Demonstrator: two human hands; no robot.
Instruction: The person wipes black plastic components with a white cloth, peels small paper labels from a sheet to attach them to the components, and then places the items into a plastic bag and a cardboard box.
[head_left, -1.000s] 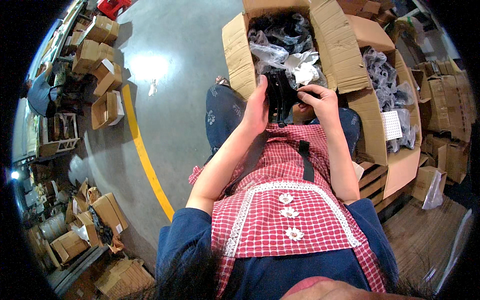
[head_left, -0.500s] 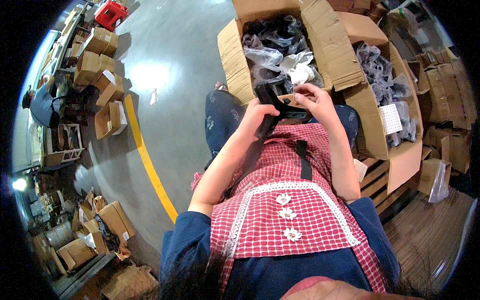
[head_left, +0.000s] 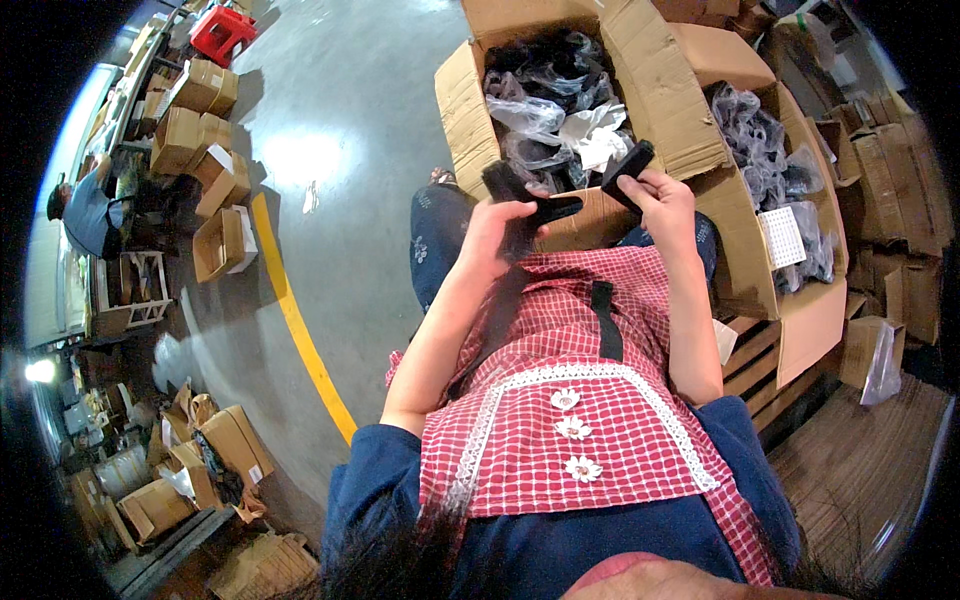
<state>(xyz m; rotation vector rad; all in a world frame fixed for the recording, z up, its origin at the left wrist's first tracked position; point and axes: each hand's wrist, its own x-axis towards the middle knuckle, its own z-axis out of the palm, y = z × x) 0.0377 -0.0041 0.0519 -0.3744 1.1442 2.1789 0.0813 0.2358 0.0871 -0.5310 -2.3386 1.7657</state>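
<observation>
My left hand (head_left: 490, 238) is closed around a black piece (head_left: 512, 188) with a long upright part and a shorter arm pointing right; its exact kind does not show. In my right hand (head_left: 667, 208) is a small black rectangular block (head_left: 628, 174), tilted and pinched between thumb and fingers. The two black pieces are apart. Both hands are above my lap, at the near side of an open cardboard box (head_left: 672, 100). Clear plastic bags (head_left: 525, 118) with dark contents fill that box, along with crumpled white paper (head_left: 600, 138).
Right of it stands a second open carton (head_left: 812, 325) of bagged dark items, with a white dotted card (head_left: 781, 238) on top. A wooden pallet (head_left: 757, 372) lies beneath. Leftward are a yellow floor line (head_left: 300, 325), several cartons (head_left: 218, 245), a red crate (head_left: 222, 35) and another person (head_left: 88, 212).
My hands have moved apart, the right one up and to the right. The small black block is now in my right hand, separate from the left hand's piece; earlier the hands were together.
</observation>
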